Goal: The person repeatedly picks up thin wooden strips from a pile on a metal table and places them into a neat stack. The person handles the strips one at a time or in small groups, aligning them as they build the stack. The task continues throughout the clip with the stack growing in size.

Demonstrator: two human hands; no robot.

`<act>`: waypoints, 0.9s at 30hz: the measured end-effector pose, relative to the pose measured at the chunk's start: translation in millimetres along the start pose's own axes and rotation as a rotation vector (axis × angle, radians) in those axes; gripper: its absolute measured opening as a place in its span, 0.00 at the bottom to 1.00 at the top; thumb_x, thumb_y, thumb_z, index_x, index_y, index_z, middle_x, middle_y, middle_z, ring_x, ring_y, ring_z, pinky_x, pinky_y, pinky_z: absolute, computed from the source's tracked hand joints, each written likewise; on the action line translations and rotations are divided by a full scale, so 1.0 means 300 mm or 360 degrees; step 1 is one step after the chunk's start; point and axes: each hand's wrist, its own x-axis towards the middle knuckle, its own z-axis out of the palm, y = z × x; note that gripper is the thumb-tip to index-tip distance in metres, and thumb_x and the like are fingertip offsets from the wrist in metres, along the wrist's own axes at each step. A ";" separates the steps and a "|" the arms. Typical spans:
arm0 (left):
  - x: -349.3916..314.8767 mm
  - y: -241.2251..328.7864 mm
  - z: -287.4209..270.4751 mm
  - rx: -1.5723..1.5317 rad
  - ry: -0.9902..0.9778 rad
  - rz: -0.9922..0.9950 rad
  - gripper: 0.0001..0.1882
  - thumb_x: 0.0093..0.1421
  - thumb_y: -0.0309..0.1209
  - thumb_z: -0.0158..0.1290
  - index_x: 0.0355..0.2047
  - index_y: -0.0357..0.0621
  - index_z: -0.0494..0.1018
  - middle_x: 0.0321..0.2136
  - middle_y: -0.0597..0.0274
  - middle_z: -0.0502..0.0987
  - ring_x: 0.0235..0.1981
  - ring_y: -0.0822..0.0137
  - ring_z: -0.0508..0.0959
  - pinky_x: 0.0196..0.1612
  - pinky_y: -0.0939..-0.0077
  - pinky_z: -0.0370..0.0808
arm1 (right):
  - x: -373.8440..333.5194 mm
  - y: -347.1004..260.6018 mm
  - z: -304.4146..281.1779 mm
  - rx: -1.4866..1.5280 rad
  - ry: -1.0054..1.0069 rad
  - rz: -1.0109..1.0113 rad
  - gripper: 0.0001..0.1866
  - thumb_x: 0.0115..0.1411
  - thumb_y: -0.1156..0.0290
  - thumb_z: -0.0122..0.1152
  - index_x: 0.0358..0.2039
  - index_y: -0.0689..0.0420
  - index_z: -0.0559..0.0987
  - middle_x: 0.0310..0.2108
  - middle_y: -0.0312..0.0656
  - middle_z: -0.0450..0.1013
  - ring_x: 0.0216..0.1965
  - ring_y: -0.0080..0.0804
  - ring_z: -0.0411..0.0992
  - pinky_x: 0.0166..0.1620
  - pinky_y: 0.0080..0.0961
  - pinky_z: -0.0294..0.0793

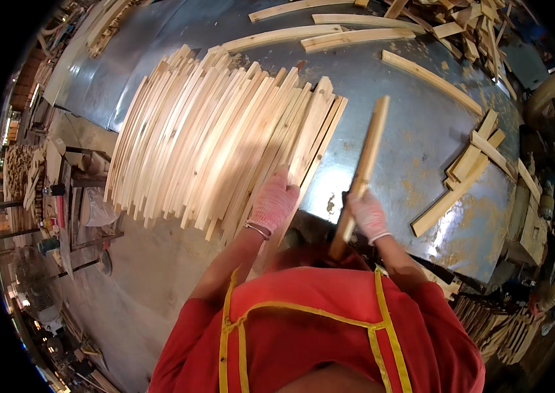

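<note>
A long row of pale wooden strips (192,137) lies side by side on a metal table, their near ends reaching past its edge. At the row's right end, my left hand (274,204), in a pink-and-white knit glove, is closed around the near part of a wooden strip (309,131). My right hand (368,215), gloved the same way, grips a separate wooden strip (370,144) near its lower end. That strip is held apart from the row, tilted, with its near end close to my red apron (310,295).
Loose strips (431,82) lie along the far side and right of the metal table (415,144). A heap of offcuts (480,26) sits at the far right. More wood pieces (500,327) are stacked low on the right. A standing fan (35,288) is at the left.
</note>
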 end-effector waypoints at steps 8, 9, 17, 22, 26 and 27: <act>-0.047 -0.120 -0.064 0.0053 0.0219 0.0271 0.21 0.65 0.35 0.50 0.56 0.38 0.73 0.50 0.37 0.80 0.50 0.35 0.80 0.55 0.43 0.77 | -0.091 -0.192 0.171 -0.0199 -0.0713 -0.0442 0.44 0.69 0.48 0.63 0.74 0.66 0.61 0.60 0.60 0.76 0.63 0.48 0.75 0.66 0.34 0.71; -0.048 -0.143 -0.087 0.0023 0.0298 0.0351 0.21 0.65 0.34 0.51 0.55 0.38 0.74 0.50 0.37 0.80 0.51 0.35 0.80 0.55 0.44 0.77 | -0.087 -0.194 0.111 -0.0171 -0.0735 -0.0383 0.44 0.69 0.47 0.63 0.74 0.66 0.62 0.60 0.59 0.76 0.63 0.48 0.74 0.67 0.34 0.70; 0.012 -0.643 -0.532 0.0996 0.0577 -0.0014 0.36 0.64 0.36 0.55 0.71 0.38 0.64 0.74 0.43 0.62 0.75 0.44 0.61 0.76 0.46 0.58 | 0.023 0.133 -0.441 -0.0001 0.0654 -0.0179 0.33 0.68 0.57 0.63 0.68 0.62 0.72 0.55 0.53 0.81 0.58 0.42 0.78 0.61 0.33 0.75; 0.053 -0.565 -0.625 0.1319 0.0382 -0.0459 0.41 0.68 0.39 0.53 0.78 0.41 0.53 0.78 0.47 0.55 0.78 0.46 0.57 0.78 0.46 0.54 | -0.032 0.326 -0.856 -0.0103 0.1462 -0.0047 0.30 0.66 0.57 0.64 0.64 0.62 0.75 0.47 0.60 0.82 0.51 0.53 0.81 0.55 0.41 0.78; 0.093 -0.599 -0.446 0.1875 0.0697 0.0077 0.40 0.67 0.37 0.54 0.77 0.40 0.55 0.76 0.45 0.59 0.76 0.47 0.61 0.77 0.47 0.57 | 0.065 0.418 -1.130 -0.0052 0.1381 0.0290 0.34 0.63 0.51 0.62 0.62 0.64 0.74 0.52 0.65 0.79 0.56 0.64 0.76 0.59 0.47 0.75; 0.122 -0.642 -0.407 0.1965 0.0823 0.0474 0.40 0.67 0.36 0.55 0.76 0.39 0.57 0.75 0.44 0.62 0.75 0.46 0.62 0.77 0.47 0.59 | 0.105 0.445 -1.179 -0.0118 0.1489 0.0288 0.36 0.62 0.50 0.63 0.62 0.64 0.74 0.53 0.66 0.78 0.58 0.65 0.75 0.60 0.47 0.75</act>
